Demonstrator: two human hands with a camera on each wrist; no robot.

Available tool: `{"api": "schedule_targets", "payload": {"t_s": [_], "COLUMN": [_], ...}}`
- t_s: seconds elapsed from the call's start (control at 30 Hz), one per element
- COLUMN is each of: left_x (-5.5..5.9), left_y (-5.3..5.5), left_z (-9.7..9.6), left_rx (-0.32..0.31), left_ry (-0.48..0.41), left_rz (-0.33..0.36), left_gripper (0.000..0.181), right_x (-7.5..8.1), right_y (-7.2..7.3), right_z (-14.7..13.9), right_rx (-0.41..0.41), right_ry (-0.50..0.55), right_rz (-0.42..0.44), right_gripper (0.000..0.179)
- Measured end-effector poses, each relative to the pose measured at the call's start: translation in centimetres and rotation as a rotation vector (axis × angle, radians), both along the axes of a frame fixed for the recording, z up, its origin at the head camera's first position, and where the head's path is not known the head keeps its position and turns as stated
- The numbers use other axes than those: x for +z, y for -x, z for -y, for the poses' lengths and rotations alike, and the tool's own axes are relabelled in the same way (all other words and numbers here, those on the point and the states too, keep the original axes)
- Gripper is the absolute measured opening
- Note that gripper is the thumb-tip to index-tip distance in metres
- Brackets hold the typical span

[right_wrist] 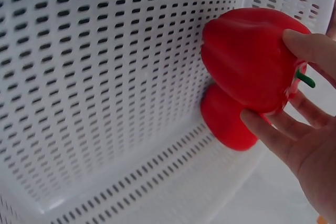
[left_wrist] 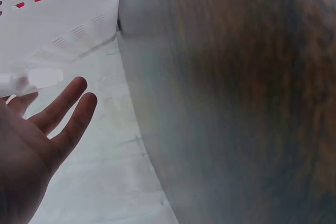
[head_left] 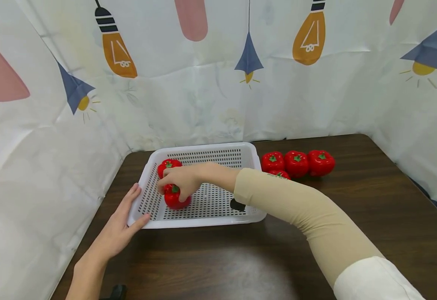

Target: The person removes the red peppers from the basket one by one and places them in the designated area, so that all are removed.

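Inside the white perforated plastic basket [head_left: 218,221], my right hand [head_left: 184,179] grips a red bell pepper [head_left: 176,201] with a green stem. Thumb and fingers spread round its stem end in the right wrist view, where the pepper [right_wrist: 252,59] leans close to another red bell pepper [right_wrist: 228,121]. That second pepper [head_left: 169,163] sits behind, at the basket's left end. My left hand [head_left: 119,231] rests on the basket's near left corner, thumb on the front rim. In the left wrist view its fingers [left_wrist: 76,119] are fairly straight beside the outer wall [left_wrist: 58,30].
Several more red bell peppers [head_left: 296,163] stand together on the dark wooden table [head_left: 211,258], just right of the basket. A black patch [head_left: 237,205] shows at the basket's right end. Printed white cloth [head_left: 203,96] encloses the table behind and at the sides.
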State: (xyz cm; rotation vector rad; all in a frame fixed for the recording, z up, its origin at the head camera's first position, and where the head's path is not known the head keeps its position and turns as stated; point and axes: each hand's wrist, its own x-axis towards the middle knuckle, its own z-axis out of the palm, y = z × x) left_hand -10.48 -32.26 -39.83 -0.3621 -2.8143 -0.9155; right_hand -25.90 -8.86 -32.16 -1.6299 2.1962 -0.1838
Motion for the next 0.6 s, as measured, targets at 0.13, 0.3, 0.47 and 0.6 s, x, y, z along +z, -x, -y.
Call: {"api": "schedule_targets", "payload": {"t_s": [0.13, 0.3, 0.47, 0.6], "left_x": [-0.1, -0.1, 0.0, -0.1], "left_y": [0.0, -0.1, -0.1, 0.0], "left_z": [0.0, 0.0, -0.1, -0.2], "left_rx": [-0.007, -0.004, -0.009, -0.016], "left_ry": [-0.016, -0.017, -0.030, -0.045], "left_rz": [-0.005, -0.022, -0.034, -0.040], "left_gripper": [0.081, 0.081, 0.080, 0.080], "right_x": [0.9, 2.0, 3.0, 3.4], "right_y": [-0.1, -0.2, -0.5, -0.8], "right_z": [-0.9, -2.2, -3.7, -5.0], "right_rx": [0.004, 0.013, 0.003, 0.007], "right_ry": [-0.011, -0.013, -0.007, 0.002], "right_rz": [-0.001, -0.027, -0.032, -0.023], "right_gripper": [0.062, 0.064, 0.066, 0.063]}}
